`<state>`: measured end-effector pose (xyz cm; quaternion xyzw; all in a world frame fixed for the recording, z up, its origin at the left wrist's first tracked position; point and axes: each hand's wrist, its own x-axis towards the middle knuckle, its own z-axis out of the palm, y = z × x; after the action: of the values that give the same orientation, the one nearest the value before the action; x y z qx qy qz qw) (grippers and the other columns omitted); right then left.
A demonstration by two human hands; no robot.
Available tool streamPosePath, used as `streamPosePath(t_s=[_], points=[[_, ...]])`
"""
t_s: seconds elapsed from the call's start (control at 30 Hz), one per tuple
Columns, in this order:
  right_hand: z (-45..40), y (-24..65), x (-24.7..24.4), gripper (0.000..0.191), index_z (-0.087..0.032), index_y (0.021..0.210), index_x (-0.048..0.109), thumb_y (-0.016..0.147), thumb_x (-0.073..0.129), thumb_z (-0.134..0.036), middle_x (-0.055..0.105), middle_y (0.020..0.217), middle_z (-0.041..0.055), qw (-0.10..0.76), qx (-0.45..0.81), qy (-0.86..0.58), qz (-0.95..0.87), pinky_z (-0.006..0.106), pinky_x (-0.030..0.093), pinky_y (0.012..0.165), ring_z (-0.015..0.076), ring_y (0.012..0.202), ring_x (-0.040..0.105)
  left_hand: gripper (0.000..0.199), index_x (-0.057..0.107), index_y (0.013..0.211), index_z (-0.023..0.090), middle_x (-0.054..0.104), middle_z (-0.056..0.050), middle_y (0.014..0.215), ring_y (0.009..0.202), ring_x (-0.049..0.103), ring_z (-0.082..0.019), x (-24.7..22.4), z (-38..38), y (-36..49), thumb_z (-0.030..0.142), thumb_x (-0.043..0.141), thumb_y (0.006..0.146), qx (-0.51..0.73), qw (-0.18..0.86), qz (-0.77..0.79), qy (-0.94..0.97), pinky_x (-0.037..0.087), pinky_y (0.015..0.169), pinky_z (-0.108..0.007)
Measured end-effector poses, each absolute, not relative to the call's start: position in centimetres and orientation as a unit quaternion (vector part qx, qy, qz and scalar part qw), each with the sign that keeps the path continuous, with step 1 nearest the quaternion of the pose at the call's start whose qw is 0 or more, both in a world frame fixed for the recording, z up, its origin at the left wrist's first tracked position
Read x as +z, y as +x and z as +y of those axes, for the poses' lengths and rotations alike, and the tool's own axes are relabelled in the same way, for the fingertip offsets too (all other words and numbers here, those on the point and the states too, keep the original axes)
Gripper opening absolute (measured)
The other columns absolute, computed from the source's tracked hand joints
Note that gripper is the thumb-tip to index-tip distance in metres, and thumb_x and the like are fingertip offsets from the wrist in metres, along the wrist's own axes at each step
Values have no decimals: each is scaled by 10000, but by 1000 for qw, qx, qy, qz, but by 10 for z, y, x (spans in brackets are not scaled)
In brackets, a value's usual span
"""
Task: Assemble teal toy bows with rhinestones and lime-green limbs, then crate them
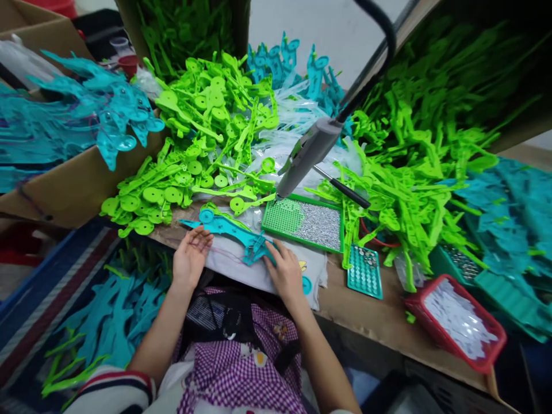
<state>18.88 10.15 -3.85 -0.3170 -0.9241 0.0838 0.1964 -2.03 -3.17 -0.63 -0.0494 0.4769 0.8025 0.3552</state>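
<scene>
A long turquoise plastic part lies on a pale cloth at the table's front edge, with a lime-green piece along its far side. My left hand is by the part's left end, palm turned partly up, fingers loosely curved and not closed around anything. At the right end, my right hand holds the part's edge between thumb and fingers. Beyond it a grey electric screwdriver hangs tip down over a green tray of small silver screws.
Heaps of lime-green plastic arms cover the back and right. Turquoise parts fill a cardboard box on the left and a bin below. A teal tray and a red basket of white pieces stand at right. A black-handled screwdriver leans nearby.
</scene>
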Motion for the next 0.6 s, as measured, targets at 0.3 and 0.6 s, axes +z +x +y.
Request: streamPosePath(t_s=[0.3,0.6], points=[[119,223,-25,405,-251,1349,554,967,460,-344,622,1335,112,221,191,-238,-926,411,546,943,231,1157,632,372,718,1102,226,480,-84,1378,1307,446,-256,23,-21,-29,468,492,931,557,-112,705,425,319,1143,-419],[118,237,-9,355,-247,1260,629,941,510,-347,578,1388,142,148,145,-268,-941,567,432,1001,331,1285,531,378,727,952,183,607,-20,736,544,503,-97,28,-59,-19,512,675,774,735,276,596,165,399,464,-201]])
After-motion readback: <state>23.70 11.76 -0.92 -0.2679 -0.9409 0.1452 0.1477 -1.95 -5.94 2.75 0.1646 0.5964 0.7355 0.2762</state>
